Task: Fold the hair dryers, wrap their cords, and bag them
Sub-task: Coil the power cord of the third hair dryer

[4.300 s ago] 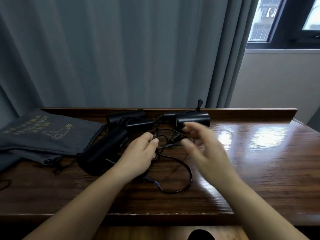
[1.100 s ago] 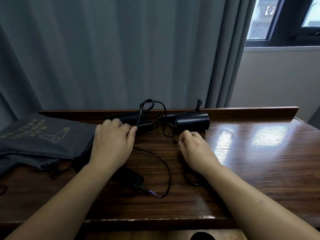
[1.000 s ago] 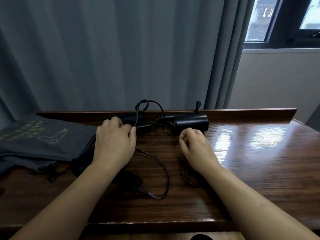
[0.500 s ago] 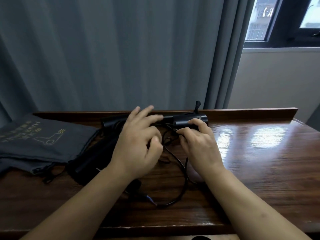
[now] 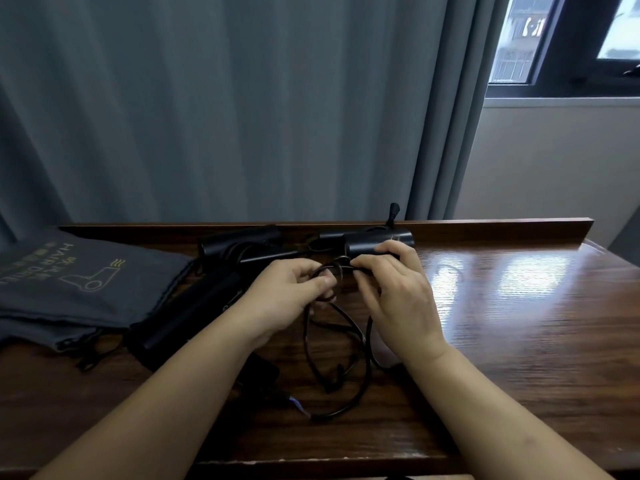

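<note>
Head view: glossy wooden table (image 5: 519,306) before grey curtains (image 5: 242,98); both hands' fingers (image 5: 320,281) pinch black cord (image 5: 332,341).

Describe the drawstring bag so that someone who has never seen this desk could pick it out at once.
Start at the wooden desk before the grey curtain and look to its far left end. The drawstring bag lies flat there, left of the black hair dryers. It alone is grey cloth, printed with a dryer outline.
</note>
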Tool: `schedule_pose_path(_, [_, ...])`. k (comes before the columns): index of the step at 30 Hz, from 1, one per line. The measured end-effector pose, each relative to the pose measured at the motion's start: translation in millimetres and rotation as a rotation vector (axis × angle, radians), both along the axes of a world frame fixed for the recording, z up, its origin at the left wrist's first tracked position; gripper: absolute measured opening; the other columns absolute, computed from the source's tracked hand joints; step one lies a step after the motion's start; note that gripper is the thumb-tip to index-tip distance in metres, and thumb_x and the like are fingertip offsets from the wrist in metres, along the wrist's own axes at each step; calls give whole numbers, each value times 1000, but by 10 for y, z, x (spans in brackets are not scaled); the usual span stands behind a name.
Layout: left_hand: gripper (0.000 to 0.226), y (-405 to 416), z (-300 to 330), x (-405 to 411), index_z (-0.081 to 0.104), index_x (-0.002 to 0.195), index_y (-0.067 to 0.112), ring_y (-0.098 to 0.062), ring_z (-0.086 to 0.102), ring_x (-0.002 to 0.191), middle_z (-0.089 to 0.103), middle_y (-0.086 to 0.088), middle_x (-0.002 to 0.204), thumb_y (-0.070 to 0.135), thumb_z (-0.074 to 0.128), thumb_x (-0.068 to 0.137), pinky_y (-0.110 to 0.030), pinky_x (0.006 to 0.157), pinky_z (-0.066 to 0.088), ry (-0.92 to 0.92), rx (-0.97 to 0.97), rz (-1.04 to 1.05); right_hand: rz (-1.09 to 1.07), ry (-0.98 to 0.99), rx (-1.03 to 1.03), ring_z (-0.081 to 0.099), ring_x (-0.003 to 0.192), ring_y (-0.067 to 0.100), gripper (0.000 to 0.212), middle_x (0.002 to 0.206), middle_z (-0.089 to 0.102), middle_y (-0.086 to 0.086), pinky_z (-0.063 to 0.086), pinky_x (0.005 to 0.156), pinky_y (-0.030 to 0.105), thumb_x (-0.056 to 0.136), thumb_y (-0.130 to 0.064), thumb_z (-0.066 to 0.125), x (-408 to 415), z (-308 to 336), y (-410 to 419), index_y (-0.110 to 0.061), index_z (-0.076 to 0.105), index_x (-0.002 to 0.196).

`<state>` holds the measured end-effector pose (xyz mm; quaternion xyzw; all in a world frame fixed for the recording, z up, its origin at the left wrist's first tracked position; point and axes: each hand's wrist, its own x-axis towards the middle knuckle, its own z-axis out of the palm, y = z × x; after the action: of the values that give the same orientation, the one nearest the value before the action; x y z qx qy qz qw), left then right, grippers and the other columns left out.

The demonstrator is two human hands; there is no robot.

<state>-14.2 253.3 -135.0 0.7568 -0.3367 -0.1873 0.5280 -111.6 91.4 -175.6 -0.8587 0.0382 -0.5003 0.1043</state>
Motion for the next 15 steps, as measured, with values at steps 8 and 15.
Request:
schedule_pose_path(8, [26,41,-195,135,67,103,19,-13,45,39,55,0,63,9,43,106,-26,39,38,176,-344,227,-28,613,310,49,125,2,20,102,62,-24,21,118,48,97,-51,55,-18,-50,-151,-39,71,96])
schedule_pose_path(15, [20,96,-217,105,65,112,34,-4,42,48,45,10,61,24,52,100,-23,48,38,-67,-232,223,180,359,660,68,75,8,11,79,72,-14,58,77,39,97,-27,66,-31,-23,-92,-37,71,95])
